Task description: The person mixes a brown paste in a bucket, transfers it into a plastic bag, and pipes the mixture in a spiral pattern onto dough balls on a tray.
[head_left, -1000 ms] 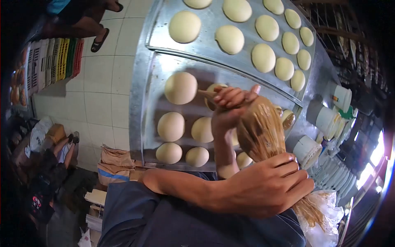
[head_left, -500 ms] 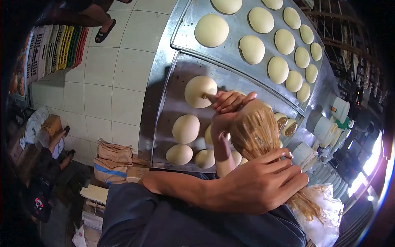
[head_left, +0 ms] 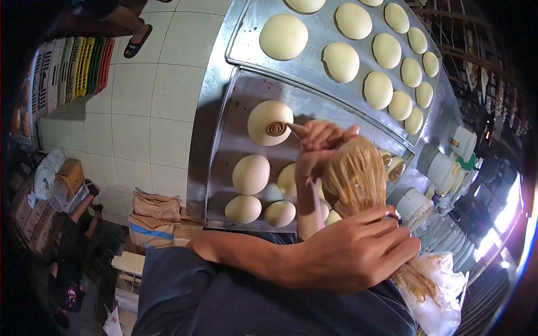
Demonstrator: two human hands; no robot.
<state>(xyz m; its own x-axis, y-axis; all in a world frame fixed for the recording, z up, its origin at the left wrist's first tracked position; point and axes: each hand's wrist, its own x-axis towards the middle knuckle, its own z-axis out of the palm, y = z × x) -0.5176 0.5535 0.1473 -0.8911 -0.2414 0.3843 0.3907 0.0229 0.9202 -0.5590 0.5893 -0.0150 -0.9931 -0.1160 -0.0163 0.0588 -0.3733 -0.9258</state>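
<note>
My left hand [head_left: 358, 249], its forearm crossing in front of my body from the left, is closed around the upper part of a clear piping bag [head_left: 357, 176] of brown paste. Closer to the tip, my right hand [head_left: 322, 147] has its fingers wrapped round the bag's narrow end. The tip touches or nearly touches a pale round dough piece [head_left: 263, 115], beside a small brown spiral [head_left: 276, 129] on its surface. Other plain dough pieces [head_left: 250, 174] lie on the same metal tray [head_left: 227, 148]. Brown-topped pieces [head_left: 395, 168] show past the bag, partly hidden.
A second tray [head_left: 314, 53] of plain dough rounds adjoins at the top. White tubs [head_left: 414, 208] stand at right. Stacked crates [head_left: 70, 70], a sandalled foot [head_left: 138, 40], another person [head_left: 67, 246] and a paper sack [head_left: 154, 221] are at left.
The brown dot on the dough has grown into a spiral. The bag tip and my right hand have shifted slightly right, while my left hand has stayed nearly still.
</note>
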